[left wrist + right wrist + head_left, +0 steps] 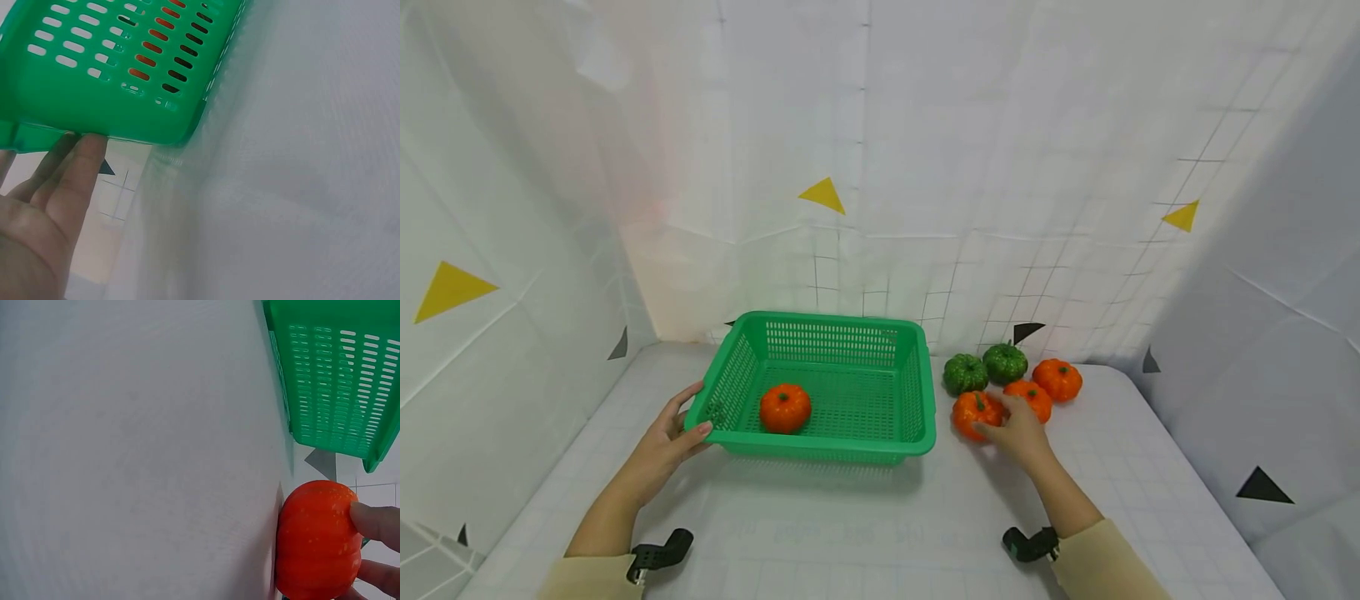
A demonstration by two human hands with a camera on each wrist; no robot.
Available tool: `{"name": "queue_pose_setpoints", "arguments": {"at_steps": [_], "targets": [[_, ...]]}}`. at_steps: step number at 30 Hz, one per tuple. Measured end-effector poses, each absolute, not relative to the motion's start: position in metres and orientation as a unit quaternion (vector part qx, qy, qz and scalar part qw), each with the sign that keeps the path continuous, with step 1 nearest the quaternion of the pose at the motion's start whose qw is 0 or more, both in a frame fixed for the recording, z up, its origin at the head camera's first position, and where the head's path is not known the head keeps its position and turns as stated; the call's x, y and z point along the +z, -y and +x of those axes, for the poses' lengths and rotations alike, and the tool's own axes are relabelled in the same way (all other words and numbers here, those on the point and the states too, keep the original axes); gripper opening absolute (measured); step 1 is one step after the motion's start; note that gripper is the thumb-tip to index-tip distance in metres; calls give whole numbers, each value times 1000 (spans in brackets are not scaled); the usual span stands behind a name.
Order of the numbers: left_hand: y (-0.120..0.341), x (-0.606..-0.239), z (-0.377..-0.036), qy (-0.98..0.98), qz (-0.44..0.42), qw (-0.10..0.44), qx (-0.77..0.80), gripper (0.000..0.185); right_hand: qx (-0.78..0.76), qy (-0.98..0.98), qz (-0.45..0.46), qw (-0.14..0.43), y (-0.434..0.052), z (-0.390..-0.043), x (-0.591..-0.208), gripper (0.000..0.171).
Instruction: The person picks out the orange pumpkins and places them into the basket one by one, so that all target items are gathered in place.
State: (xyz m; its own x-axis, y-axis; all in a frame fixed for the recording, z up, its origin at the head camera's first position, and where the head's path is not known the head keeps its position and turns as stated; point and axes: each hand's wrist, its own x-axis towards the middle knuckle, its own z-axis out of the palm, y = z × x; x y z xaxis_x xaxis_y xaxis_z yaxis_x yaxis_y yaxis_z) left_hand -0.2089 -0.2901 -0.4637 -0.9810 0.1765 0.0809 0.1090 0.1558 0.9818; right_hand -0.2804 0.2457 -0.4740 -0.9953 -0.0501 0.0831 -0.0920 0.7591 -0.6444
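A green plastic basket [831, 444] with slotted walls stands on the table, an orange mini pumpkin [785, 408] inside it toward the left. At its left end, my left hand [662, 437] grips the rim, thumb near the front corner; the left wrist view shows fingertips [92, 147] against the rim's underside. To the right of the basket, my right hand [1021, 429] holds a second orange mini pumpkin [970, 415] between thumb and fingers. In the right wrist view that pumpkin [317, 540] looks to be resting on the table.
Behind and beside the right hand sit two green mini pumpkins [965, 374] and two more orange ones, one [1033, 400] partly hidden by that hand and one [1057, 380] farther right. White sheeting [880, 167] with yellow and black triangles encloses the table's back and sides.
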Motion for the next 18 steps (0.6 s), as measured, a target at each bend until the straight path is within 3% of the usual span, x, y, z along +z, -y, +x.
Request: {"name": "queue_pose_setpoints", "arguments": {"at_steps": [18], "targets": [[290,-463,-208,-765,93,25,637,70,381,923,38,-47,-244,-282,-470,75]]}}
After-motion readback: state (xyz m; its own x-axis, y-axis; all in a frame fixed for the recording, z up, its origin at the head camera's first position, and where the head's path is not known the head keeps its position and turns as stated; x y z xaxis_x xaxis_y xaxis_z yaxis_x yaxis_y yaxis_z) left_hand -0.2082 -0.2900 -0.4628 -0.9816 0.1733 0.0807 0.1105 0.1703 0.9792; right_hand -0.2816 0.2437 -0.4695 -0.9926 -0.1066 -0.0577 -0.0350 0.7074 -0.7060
